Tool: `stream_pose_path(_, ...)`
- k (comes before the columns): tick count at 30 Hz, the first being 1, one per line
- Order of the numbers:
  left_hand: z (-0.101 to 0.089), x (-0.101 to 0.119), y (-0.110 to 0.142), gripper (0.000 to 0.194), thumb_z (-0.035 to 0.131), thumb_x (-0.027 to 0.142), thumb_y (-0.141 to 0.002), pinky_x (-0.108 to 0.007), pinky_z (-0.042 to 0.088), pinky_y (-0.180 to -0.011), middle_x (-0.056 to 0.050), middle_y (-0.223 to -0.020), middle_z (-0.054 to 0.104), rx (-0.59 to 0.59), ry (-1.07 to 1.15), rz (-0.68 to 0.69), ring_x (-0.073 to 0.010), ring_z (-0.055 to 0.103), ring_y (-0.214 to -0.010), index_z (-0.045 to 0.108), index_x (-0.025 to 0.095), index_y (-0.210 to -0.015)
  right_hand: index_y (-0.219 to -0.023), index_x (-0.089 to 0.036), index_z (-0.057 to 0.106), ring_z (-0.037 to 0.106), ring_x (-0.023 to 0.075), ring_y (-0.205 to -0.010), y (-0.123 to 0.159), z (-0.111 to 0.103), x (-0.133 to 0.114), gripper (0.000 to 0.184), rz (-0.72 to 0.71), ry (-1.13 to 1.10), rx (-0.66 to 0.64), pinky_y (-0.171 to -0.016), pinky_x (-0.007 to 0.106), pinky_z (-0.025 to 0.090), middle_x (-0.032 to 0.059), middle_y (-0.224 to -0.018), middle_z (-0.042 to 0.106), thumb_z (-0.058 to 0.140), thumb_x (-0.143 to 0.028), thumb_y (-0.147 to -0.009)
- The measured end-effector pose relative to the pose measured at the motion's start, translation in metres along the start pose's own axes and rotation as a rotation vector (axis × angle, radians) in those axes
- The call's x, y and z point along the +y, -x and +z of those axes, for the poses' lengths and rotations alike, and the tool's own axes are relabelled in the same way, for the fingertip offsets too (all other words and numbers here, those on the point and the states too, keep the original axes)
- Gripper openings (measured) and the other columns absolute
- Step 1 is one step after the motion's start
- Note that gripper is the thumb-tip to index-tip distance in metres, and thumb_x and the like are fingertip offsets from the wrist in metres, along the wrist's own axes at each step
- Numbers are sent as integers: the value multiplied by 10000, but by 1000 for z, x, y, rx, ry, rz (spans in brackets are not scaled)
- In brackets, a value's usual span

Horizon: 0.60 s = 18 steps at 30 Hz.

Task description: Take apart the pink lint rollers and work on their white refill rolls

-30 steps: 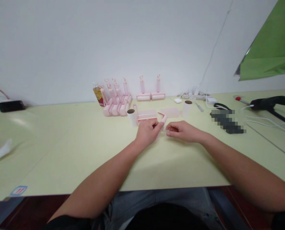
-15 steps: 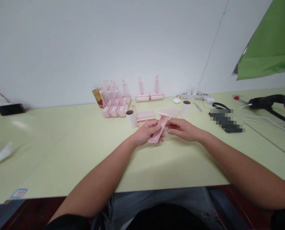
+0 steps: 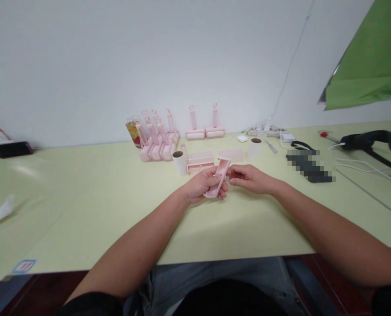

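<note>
My left hand (image 3: 203,184) is wrapped around a pink lint roller cover (image 3: 222,171), tilted with its hollow side showing. Close against the cover's right edge, my right hand (image 3: 249,179) has its thumb and fingers pinched together. A small pale part seems to show at those fingertips, too small to name. Behind the hands lie another pink cover (image 3: 200,166) and a closed pink piece (image 3: 232,155). White sticky rolls with brown cores stand on either side, a left roll (image 3: 181,164) and a right roll (image 3: 253,150).
Several assembled pink lint rollers (image 3: 156,149) stand at the back left, beside a yellow-labelled bottle (image 3: 134,131). Two more lint rollers (image 3: 205,133) stand near the wall. A power strip (image 3: 267,131), a cutter knife (image 3: 272,147), cables and a black headset (image 3: 373,142) are on the right.
The cover in my left hand has tipped slightly, and my right hand has dropped a touch beside it. Both hands stay in nearly the same place.
</note>
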<state>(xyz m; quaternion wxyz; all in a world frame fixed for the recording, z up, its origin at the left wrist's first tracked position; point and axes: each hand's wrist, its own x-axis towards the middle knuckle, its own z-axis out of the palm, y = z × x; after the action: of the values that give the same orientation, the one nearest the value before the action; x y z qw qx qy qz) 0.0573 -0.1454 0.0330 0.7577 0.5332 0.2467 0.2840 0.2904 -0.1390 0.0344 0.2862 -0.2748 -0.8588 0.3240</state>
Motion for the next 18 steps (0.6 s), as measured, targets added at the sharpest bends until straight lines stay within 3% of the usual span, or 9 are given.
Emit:
stream_pose_path(5,6,2,0,508,797,461,-741,-297,521,-650,-57,-767,689,-11,-105,69,-154,664,-620,560,147,-1062,-1007,-184,608,496,154,-697,1,-2,-1,259,-17,65,0,-654,262,403,8,-786,571,562,-429,-938)
stream_pose_path(10,14,0,-2,503,769,519,-751,-264,471,-613,-24,-715,654,52,-161,135,-120,617,-568,555,146,-1009,-1005,-184,621,519,166,-714,0,-4,-4,245,-39,131,5,-673,275,410,23,-810,606,540,-409,-949)
stream_pose_path(18,20,3,-1,534,760,572,-733,-250,426,-576,15,-664,606,49,-170,155,-106,574,-527,530,163,-990,-1016,-183,633,538,174,-733,0,-3,-6,296,-39,121,46,-685,284,411,34,-833,623,554,-458,-941)
